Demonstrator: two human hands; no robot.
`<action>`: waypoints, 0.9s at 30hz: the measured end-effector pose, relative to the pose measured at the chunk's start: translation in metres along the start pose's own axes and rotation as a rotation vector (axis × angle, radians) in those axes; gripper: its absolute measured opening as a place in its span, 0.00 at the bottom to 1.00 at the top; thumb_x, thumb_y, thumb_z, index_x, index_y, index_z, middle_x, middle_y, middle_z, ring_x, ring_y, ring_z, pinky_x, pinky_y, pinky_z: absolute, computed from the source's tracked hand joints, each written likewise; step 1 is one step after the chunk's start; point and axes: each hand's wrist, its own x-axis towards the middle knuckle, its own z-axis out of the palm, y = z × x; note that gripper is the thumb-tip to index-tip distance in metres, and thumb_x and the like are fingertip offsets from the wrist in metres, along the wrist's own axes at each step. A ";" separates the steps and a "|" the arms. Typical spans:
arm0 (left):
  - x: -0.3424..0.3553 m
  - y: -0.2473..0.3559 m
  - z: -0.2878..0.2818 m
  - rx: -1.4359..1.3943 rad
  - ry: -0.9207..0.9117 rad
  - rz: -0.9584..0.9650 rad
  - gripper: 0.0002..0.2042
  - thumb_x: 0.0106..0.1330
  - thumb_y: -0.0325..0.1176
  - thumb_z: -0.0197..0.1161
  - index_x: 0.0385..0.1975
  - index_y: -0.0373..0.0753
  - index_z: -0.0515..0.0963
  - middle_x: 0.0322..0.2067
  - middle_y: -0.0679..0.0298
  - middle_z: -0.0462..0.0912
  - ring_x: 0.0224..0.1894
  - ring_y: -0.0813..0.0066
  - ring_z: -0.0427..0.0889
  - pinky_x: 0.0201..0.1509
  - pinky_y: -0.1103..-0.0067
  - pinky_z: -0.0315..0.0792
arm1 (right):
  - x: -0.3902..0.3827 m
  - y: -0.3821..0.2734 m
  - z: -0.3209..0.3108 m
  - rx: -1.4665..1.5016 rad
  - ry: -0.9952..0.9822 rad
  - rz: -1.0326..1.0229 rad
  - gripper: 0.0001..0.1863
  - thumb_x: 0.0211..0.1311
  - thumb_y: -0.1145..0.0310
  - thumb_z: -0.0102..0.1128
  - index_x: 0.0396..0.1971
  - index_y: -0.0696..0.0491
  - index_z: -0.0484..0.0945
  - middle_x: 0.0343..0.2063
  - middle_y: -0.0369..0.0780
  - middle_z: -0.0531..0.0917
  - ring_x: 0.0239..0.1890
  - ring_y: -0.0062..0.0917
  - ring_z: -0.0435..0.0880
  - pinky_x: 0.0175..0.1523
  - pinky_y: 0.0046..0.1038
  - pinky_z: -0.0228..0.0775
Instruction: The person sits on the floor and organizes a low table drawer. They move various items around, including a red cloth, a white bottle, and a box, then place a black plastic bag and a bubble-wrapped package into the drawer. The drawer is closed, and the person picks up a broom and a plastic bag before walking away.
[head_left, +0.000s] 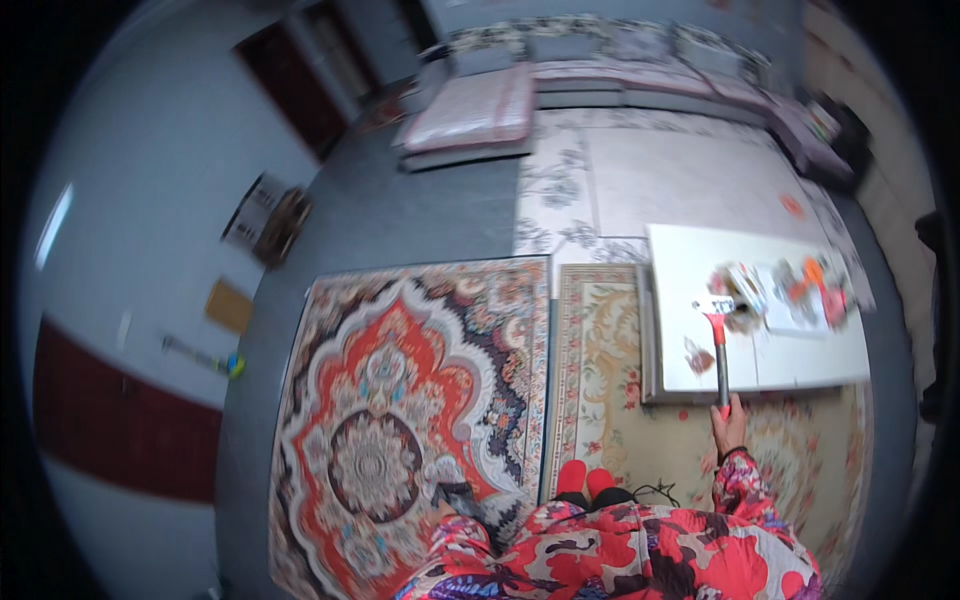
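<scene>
My right hand (732,428) is closed round the lower end of a long-handled tool (723,365). Its shaft is dark grey with red at the neck and grip, and a pale metal head tops it; blur hides the head's exact kind. The tool points away from me, its head over the white table (690,270). Low on the left, my left hand (444,509) shows only in part beside the patterned sleeve. Against it hangs a crumpled dark grey, cloth-like thing (462,500), which it seems to grip.
Blurred small items (740,290) and an orange-and-red cluster (812,285) lie on the table. A red patterned rug (375,400) and a beige rug (600,400) cover the floor. Red slippers (572,474) show below me. Sofas (470,110) line the far side; boxes (270,220) stand by the left wall.
</scene>
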 end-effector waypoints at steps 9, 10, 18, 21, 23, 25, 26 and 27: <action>0.004 -0.185 -0.011 -0.353 0.269 -0.290 0.23 0.48 0.44 0.70 0.41 0.35 0.79 0.39 0.45 0.80 0.44 0.47 0.78 0.50 0.64 0.70 | 0.053 -0.079 0.109 0.284 -0.368 -0.285 0.09 0.61 0.67 0.57 0.35 0.55 0.68 0.18 0.31 0.65 0.20 0.16 0.63 0.25 0.22 0.59; -0.005 -0.201 -0.010 -0.374 0.455 -0.391 0.21 0.49 0.45 0.69 0.37 0.34 0.79 0.36 0.47 0.81 0.41 0.48 0.80 0.48 0.64 0.71 | 0.068 -0.103 0.135 0.305 -0.370 -0.306 0.10 0.61 0.68 0.57 0.36 0.56 0.68 0.18 0.31 0.66 0.20 0.15 0.63 0.24 0.20 0.58; -0.041 -0.349 -0.010 -0.326 0.597 -1.244 0.26 0.51 0.51 0.67 0.40 0.33 0.79 0.36 0.48 0.81 0.36 0.50 0.81 0.40 0.60 0.74 | 0.014 -0.283 0.297 0.445 -0.627 -0.766 0.12 0.56 0.72 0.59 0.38 0.58 0.70 0.29 0.40 0.72 0.33 0.25 0.71 0.39 0.27 0.65; -0.022 -0.365 0.000 -0.451 0.728 -1.354 0.28 0.51 0.53 0.66 0.41 0.33 0.78 0.36 0.48 0.81 0.36 0.50 0.80 0.39 0.60 0.74 | -0.030 -0.334 0.350 0.506 -0.702 -0.952 0.12 0.56 0.73 0.59 0.38 0.58 0.69 0.25 0.38 0.71 0.29 0.21 0.68 0.36 0.26 0.64; -0.007 -0.369 -0.017 -0.587 0.808 -1.303 0.26 0.51 0.52 0.66 0.38 0.33 0.79 0.34 0.49 0.82 0.35 0.53 0.80 0.41 0.64 0.73 | -0.064 -0.374 0.380 0.440 -0.978 -0.796 0.11 0.57 0.73 0.58 0.38 0.57 0.69 0.23 0.37 0.70 0.27 0.20 0.66 0.35 0.25 0.63; 0.017 -0.361 -0.062 -0.631 0.948 -1.028 0.24 0.51 0.51 0.65 0.36 0.33 0.80 0.33 0.50 0.82 0.35 0.57 0.80 0.42 0.67 0.72 | -0.098 -0.424 0.418 0.542 -0.976 -0.961 0.11 0.58 0.71 0.58 0.38 0.57 0.69 0.24 0.38 0.71 0.27 0.22 0.67 0.36 0.26 0.64; 0.030 -0.353 -0.093 -0.776 1.052 -0.908 0.24 0.51 0.50 0.65 0.35 0.33 0.80 0.32 0.50 0.82 0.34 0.59 0.80 0.43 0.69 0.72 | -0.116 -0.449 0.435 0.524 -1.034 -0.937 0.11 0.58 0.70 0.58 0.38 0.58 0.69 0.24 0.38 0.71 0.28 0.23 0.68 0.36 0.27 0.65; 0.046 -0.344 -0.128 -0.861 1.090 -0.775 0.23 0.51 0.50 0.65 0.34 0.33 0.80 0.31 0.51 0.82 0.34 0.61 0.79 0.43 0.71 0.71 | -0.134 -0.478 0.452 0.511 -1.083 -0.910 0.12 0.58 0.69 0.58 0.37 0.59 0.69 0.25 0.39 0.71 0.29 0.24 0.68 0.37 0.27 0.65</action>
